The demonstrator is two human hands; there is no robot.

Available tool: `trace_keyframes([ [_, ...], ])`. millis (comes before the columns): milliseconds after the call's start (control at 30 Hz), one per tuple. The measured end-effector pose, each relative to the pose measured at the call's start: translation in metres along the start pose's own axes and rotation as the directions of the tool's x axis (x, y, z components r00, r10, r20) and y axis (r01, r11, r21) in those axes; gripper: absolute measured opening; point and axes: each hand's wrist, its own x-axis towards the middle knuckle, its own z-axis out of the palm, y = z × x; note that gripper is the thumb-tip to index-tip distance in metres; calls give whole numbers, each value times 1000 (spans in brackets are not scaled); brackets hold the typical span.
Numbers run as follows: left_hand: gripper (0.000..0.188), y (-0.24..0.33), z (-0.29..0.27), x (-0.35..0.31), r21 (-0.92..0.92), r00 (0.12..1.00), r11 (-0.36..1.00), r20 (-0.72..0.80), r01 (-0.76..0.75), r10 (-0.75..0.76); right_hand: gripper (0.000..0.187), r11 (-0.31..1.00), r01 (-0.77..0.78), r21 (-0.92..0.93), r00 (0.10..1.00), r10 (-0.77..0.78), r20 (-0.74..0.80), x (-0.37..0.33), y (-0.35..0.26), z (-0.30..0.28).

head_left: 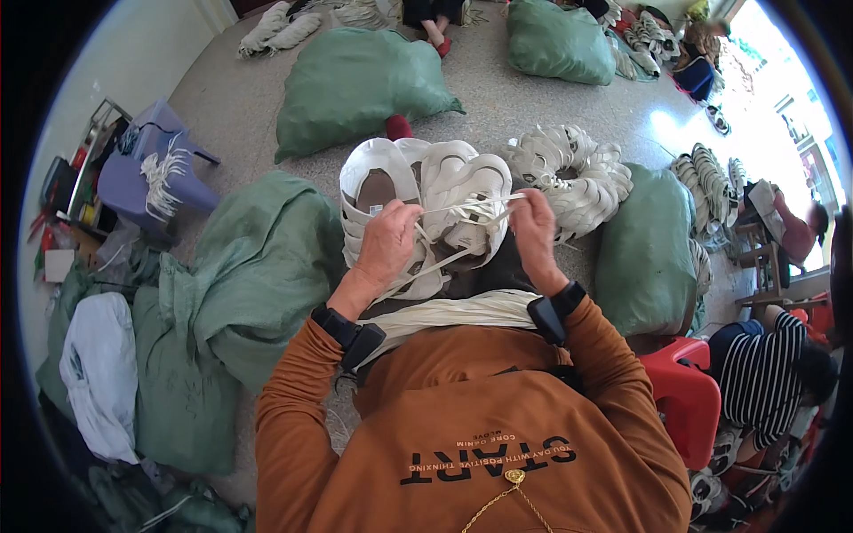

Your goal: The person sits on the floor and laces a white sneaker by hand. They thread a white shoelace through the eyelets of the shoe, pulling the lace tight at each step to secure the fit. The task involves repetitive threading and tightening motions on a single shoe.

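On my lap sit several cream sneakers, the nearest one (475,191) with a pale shoelace (462,210) across its tongue. My left hand (388,233) pinches one stretch of the lace at the shoe's left side. Opposite it, my right hand (535,231) grips another stretch beside the toe. Between the hands the lace runs fairly taut, and a loose length slants down toward my left wrist. Another sneaker (378,173) stands at the left, its brown insole showing. A bundle of cream laces (462,311) lies across my waist.
A ring of cream shoes (573,178) lies on the floor at front right. Green sacks surround me: one ahead (364,89), one at right (647,253), a draped one at left (267,258). A purple stool (155,173) holds laces; a red stool (684,400) stands by my right elbow. Other people sit around.
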Motion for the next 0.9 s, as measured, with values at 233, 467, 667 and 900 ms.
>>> trace_keyframes([
  [233,13,-17,34,-10,-167,993,979,16,119,-118,12,961,-87,261,986,121,-115,3,-31,-21],
  [467,11,-27,39,-1,58,996,995,-14,85,-84,12,967,-90,237,986,120,-115,4,-30,-31],
  [667,11,-26,49,10,-404,926,833,152,377,-345,9,991,-55,125,998,57,-10,11,-51,-14],
  [900,8,-16,51,8,-171,980,968,99,185,-170,9,989,-84,125,996,78,53,11,-51,-19],
])
